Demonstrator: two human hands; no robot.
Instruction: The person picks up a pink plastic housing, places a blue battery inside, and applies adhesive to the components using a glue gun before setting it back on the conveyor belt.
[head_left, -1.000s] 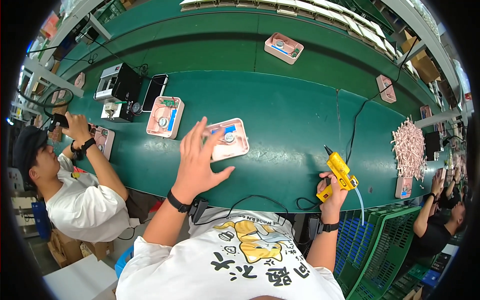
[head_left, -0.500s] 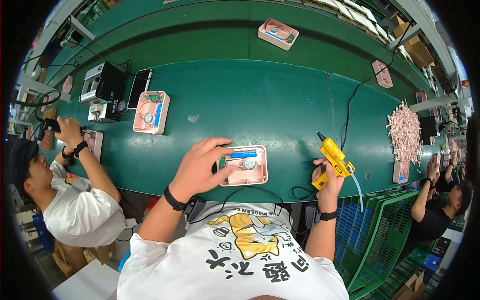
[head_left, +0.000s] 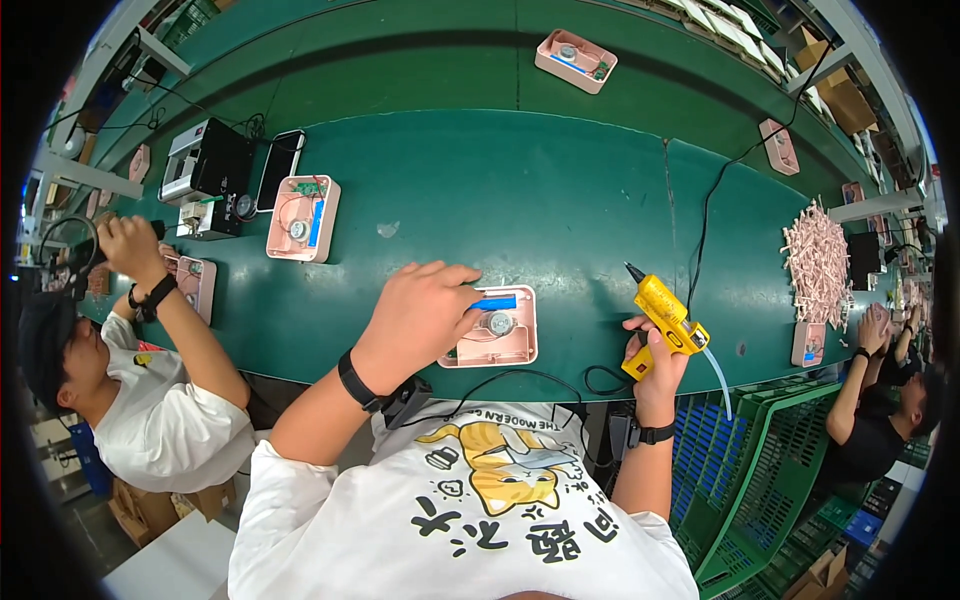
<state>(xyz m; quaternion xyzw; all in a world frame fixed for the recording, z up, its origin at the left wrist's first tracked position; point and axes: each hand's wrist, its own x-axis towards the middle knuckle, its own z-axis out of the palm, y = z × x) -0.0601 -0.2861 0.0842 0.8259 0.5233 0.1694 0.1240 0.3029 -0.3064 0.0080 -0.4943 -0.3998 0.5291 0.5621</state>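
Observation:
My left hand [head_left: 425, 318] reaches over the left part of a pink plastic case [head_left: 530, 345]. Its fingers are bent together at the left end of a blue cylindrical battery [head_left: 497, 302] inside; the fingertips are partly hidden. Below the battery sits a round silver speaker [head_left: 498, 323]. The hand covers most of the circuit board on the case's left. My right hand [head_left: 655, 362] is wrapped round the handle of a yellow glue gun [head_left: 665, 312]. Its dark nozzle points up and left, away from the case, and a pale glue stick [head_left: 718, 380] sticks out behind.
Another pink case [head_left: 302, 220] lies left, beside a phone [head_left: 280, 170] and a black machine [head_left: 215, 165]. A heap of small pink parts [head_left: 815, 260] is at right. The gun's black cord [head_left: 705, 215] crosses the bench. A green crate [head_left: 745, 460] stands lower right. Co-workers sit either side.
My left hand has turned and closed in from the case's left side onto the battery end. My right hand keeps the glue gun nearly still. The left co-worker's raised hand has moved up slightly.

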